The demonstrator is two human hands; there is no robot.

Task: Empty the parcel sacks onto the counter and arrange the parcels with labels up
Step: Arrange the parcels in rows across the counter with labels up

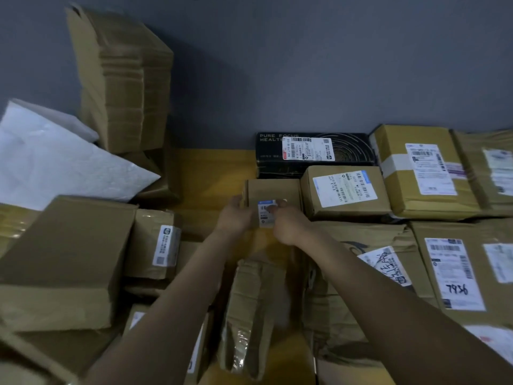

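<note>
A small brown parcel (273, 194) with a white label on top sits on the yellow counter (213, 173), just in front of a black parcel (313, 154). My left hand (236, 218) grips its left side. My right hand (287, 225) holds its near edge, thumb on the label. To its right lie label-up parcels: a brown box (345, 191), a taped box (422, 170) and, nearer, a large box marked 7936 (458, 273).
A stack of flat cardboard (122, 79) leans on the grey wall at back left, with a white padded mailer (55, 159) beside it. Unsorted boxes (63, 259) crowd the left. A crumpled taped parcel (252, 315) lies under my arms.
</note>
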